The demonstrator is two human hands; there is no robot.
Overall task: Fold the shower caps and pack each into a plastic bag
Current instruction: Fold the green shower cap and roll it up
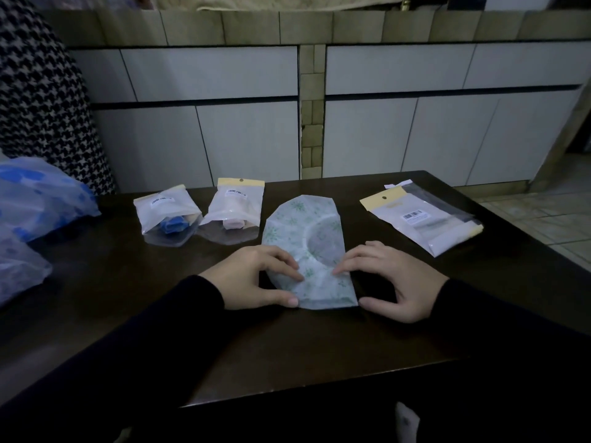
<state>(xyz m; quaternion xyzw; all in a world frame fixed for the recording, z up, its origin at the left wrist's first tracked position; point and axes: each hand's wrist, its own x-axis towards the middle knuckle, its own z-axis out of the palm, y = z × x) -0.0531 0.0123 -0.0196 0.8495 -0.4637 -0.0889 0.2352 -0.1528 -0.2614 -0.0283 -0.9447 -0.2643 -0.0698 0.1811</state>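
Note:
A translucent shower cap with a green flower print (pixel 307 235) lies folded into a long strip on the dark table (pixel 128 298), its rounded end pointing away from me. My left hand (pixel 256 278) holds its near left corner, fingertips on top and thumb along the near edge. My right hand (pixel 390 276) touches its near right edge with the fingertips, thumb beside the corner. Two packed bags stand behind: one with a blue cap (pixel 169 212), one with a pink cap (pixel 235 209). A stack of empty plastic bags (pixel 422 219) lies at the right.
Loose blue-patterned shower caps (pixel 35 199) are heaped at the table's left edge. A houndstooth-patterned fabric shape (pixel 41 100) stands behind them. White cabinet fronts (pixel 224 116) run along the back. The table's right edge meets a tiled floor (pixel 543 212).

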